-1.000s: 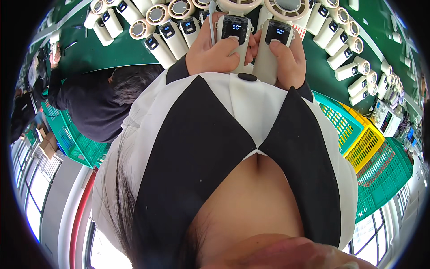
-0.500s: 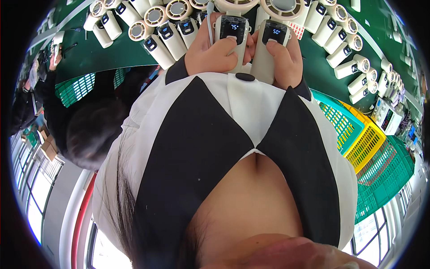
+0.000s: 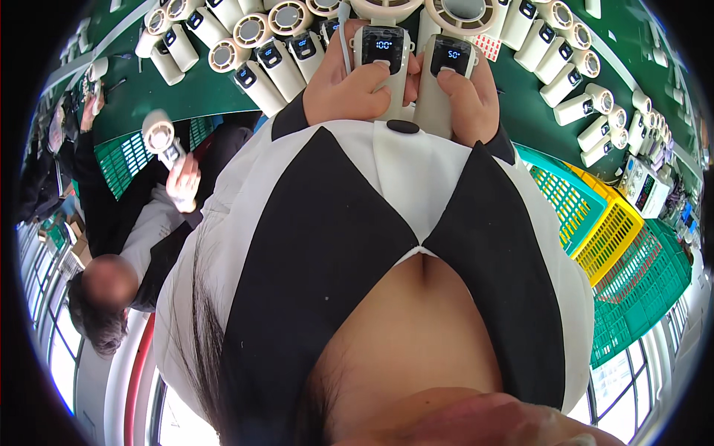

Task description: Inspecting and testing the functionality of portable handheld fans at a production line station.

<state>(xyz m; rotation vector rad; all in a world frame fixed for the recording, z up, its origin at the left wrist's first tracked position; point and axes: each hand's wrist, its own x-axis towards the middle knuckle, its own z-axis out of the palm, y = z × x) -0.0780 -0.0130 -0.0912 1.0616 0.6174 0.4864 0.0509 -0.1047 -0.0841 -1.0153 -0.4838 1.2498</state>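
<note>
My left hand (image 3: 343, 95) is wrapped around a cream handheld fan (image 3: 397, 89), its thumb on the button below a small lit black display. A second cream handheld fan (image 3: 433, 100) stands close beside it in my right hand (image 3: 476, 104), with that thumb also at the button under its lit display. Both round fan heads point away from me, partly cut off by the top edge. A pale cable (image 3: 343, 44) runs up beside the left fan. The fingers behind both fans are mostly hidden.
Rows of similar handheld fans (image 3: 271, 63) lie on the green table (image 3: 201, 93) to both sides. At the right are a green basket (image 3: 554, 197), a yellow basket (image 3: 610, 230) and a white boxy device (image 3: 643, 189) with a display. At the left, a co-worker's hand (image 3: 182, 182) holds up a fan.
The reading on the left fan's display has changed; the right one looks the same. My hands have barely moved. The co-worker at the left has leaned back, and a raised fan has come into view.
</note>
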